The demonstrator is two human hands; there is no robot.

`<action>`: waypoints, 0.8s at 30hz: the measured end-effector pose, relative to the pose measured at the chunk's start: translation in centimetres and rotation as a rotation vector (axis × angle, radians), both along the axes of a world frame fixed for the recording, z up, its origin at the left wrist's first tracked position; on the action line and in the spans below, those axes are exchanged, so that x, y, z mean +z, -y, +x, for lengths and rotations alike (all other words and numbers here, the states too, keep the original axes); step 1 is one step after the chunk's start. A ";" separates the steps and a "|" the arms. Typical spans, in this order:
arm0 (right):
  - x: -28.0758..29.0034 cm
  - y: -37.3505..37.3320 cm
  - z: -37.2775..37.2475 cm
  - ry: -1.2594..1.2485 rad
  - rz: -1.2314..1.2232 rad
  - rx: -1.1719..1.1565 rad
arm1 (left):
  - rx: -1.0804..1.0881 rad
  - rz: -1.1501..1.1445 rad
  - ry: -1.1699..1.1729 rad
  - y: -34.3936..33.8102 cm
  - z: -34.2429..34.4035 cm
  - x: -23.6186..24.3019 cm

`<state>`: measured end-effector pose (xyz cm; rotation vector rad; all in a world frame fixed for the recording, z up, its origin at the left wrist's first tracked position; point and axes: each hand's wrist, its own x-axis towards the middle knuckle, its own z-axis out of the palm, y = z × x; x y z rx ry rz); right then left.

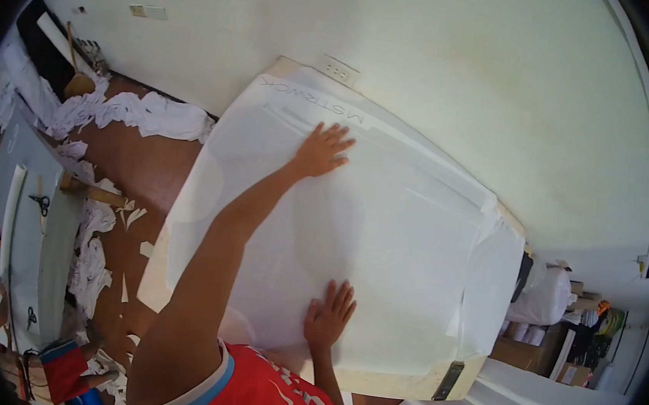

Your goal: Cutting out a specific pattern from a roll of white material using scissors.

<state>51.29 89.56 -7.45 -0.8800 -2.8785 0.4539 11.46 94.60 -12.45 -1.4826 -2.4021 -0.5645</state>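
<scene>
A large sheet of white translucent paper (398, 240) lies spread over a pale wooden table (401, 384). My left hand (321, 150) reaches far across and presses flat on the sheet near its top edge, fingers spread. Close to my body, my right hand (328, 316) rests flat on the sheet's near part, fingers apart. Neither hand holds anything. A red shirt (269, 394) with a blue collar shows at the bottom.
White cloth scraps (139, 113) litter the brown floor at left. A grey table (28, 238) with scissors (40, 203) stands at the far left, another person's arm (55, 368) beside it. White bags and boxes (547, 299) sit at right. A dark flat object (449, 380) lies on the table's near corner.
</scene>
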 end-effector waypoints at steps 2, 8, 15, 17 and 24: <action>0.2 -0.5 0.4 -0.022 0.033 0.002 | 0.009 -0.058 0.002 4.8 -0.8 0.6; 0.1 -0.2 0.3 -0.005 0.052 0.015 | 0.121 -0.152 0.009 17.6 -1.3 1.6; 0.4 0.6 -0.2 -0.042 0.043 0.020 | 0.653 -0.099 0.171 22.8 -4.7 0.8; 0.2 0.6 -0.1 -0.020 0.041 0.011 | 0.661 -0.061 0.136 22.0 -4.8 -0.2; -0.7 0.1 1.0 -0.041 0.041 0.011 | 0.691 0.020 -0.024 19.9 -3.3 -0.4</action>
